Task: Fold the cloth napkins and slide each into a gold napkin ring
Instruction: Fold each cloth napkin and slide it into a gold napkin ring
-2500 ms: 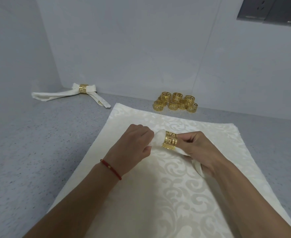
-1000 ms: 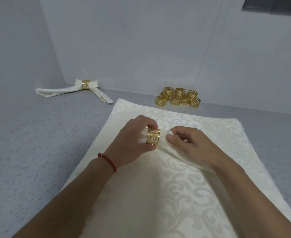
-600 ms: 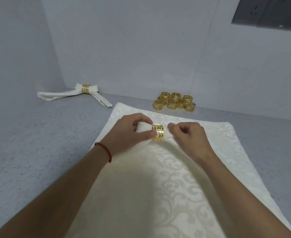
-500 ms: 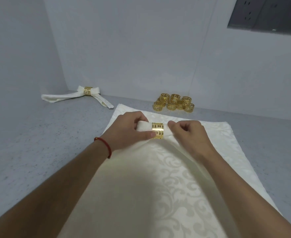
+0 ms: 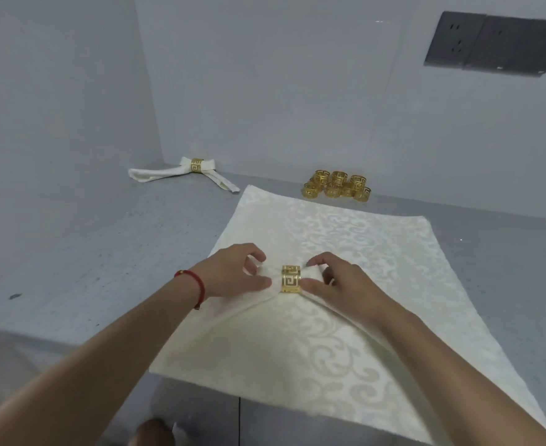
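A person's two hands work at the middle of a large cream damask cloth (image 5: 345, 317) with a scroll pattern, spread flat on a grey speckled counter (image 5: 104, 252). Between the hands lies one folded cream cloth napkin (image 5: 273, 283), bent into a shallow V, with one gold fretwork napkin ring (image 5: 291, 279) sitting around its bend. The left hand (image 5: 233, 272), with a red cord bracelet (image 5: 197, 286) at the wrist, pinches the napkin just left of the ring between curled fingers and thumb. The right hand (image 5: 339, 284) grips the napkin just right of the ring, its fingers curled over the fabric.

At the far left corner of the counter lies a second cream napkin already in its gold ring (image 5: 197, 164), its two tails splayed apart. Near the back wall, beyond the big cloth, stands a cluster of spare gold rings (image 5: 337, 187); about eight can be counted, though they overlap and the number is uncertain. A dark grey socket panel (image 5: 490, 43) is mounted on the wall at the upper right.
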### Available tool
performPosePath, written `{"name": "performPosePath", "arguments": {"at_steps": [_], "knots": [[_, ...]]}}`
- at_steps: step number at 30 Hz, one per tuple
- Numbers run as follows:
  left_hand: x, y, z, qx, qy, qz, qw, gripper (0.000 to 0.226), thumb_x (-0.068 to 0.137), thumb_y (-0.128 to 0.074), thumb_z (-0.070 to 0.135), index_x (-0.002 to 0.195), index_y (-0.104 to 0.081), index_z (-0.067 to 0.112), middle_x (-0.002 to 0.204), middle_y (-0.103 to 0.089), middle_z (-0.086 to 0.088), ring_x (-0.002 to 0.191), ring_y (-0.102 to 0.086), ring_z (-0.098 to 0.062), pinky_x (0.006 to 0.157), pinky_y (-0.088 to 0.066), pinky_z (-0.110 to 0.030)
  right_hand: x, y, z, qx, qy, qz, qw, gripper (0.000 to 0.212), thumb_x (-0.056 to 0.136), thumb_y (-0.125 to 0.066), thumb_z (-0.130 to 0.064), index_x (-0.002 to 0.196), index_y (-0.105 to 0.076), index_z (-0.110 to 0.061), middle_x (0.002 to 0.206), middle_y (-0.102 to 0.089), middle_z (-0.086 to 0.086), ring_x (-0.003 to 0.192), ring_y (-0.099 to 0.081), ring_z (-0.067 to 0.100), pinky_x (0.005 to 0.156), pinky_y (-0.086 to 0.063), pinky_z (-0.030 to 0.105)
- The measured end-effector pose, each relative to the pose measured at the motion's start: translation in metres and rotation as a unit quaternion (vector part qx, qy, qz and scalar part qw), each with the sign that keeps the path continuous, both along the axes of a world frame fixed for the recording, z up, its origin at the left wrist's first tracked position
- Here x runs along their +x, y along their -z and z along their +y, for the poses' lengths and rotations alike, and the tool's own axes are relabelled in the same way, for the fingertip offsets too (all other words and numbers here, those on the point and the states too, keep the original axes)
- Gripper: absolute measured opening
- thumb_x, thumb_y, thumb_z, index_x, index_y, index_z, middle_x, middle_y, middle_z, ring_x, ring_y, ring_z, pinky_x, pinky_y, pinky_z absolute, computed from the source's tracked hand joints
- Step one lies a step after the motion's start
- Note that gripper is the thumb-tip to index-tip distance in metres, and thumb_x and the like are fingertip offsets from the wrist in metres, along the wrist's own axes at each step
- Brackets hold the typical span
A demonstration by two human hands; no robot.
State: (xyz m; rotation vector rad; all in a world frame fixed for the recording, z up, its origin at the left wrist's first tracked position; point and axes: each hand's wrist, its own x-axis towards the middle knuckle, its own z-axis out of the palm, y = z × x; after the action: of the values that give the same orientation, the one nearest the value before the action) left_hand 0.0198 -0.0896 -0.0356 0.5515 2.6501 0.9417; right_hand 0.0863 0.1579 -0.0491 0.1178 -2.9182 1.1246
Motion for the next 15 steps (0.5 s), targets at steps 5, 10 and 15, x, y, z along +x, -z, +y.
{"name": "performPosePath", "arguments": {"at_steps": [5,10,15], "knots": [[0.008,0.007,-0.013,-0.017,0.010,0.014,1.000,0.059,0.080,-0.079,0.035,0.130,-0.048,0.039,0.105,-0.059,0.014,0.081,-0.057,-0.003,0.067,-0.044,-0.017,0.007,-0.006,0.012,-0.006,-0.008,-0.035,0.999,0.035,0.083,-0.077,-0.050,0.115,-0.061,-0.044,0.079,-0.066,-0.006,0.060,-0.057,0.002,0.056,-0.043,0.019],[0.007,0.006,-0.009,-0.025,0.032,0.008,0.999,0.051,0.080,-0.078,0.036,0.127,-0.058,0.034,0.101,-0.064,0.018,0.079,-0.057,0.001,0.073,-0.046,-0.017,0.003,-0.007,0.010,0.200,-0.019,-0.035,0.979,0.051,0.081,-0.071,-0.057,0.126,-0.056,-0.040,0.092,-0.068,-0.013,0.085,-0.063,0.009,0.073,-0.052,0.032],[0.004,0.001,0.003,0.002,0.006,-0.024,1.000,0.037,0.083,-0.068,0.058,0.105,-0.071,0.028,0.080,-0.066,0.015,0.076,-0.061,-0.004,0.074,-0.048,-0.021,0.003,-0.015,-0.002,0.210,-0.051,0.065,0.974,0.062,0.082,-0.070,-0.067,0.135,-0.049,-0.040,0.119,-0.058,-0.016,0.108,-0.056,0.007,0.089,-0.051,0.036]]}}
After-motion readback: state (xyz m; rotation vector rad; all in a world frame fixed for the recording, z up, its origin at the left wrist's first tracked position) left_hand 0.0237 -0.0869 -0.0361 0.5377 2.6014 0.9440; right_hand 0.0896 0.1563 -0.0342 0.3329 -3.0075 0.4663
